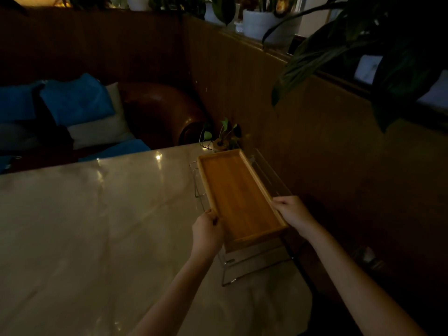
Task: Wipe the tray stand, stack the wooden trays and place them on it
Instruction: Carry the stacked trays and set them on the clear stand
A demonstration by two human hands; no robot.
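A long wooden tray with a raised rim lies over a clear acrylic tray stand at the right side of the pale marble table. Its thick near edge suggests more than one tray stacked, though I cannot tell for sure in the dim light. My left hand grips the tray's near left rim. My right hand grips its near right rim. Whether the tray rests on the stand or hovers just above it I cannot tell.
A small potted plant stands just beyond the tray's far end. A wooden partition wall runs close along the table's right edge, with large leaves overhanging. A brown leather sofa with blue cushions sits behind the table.
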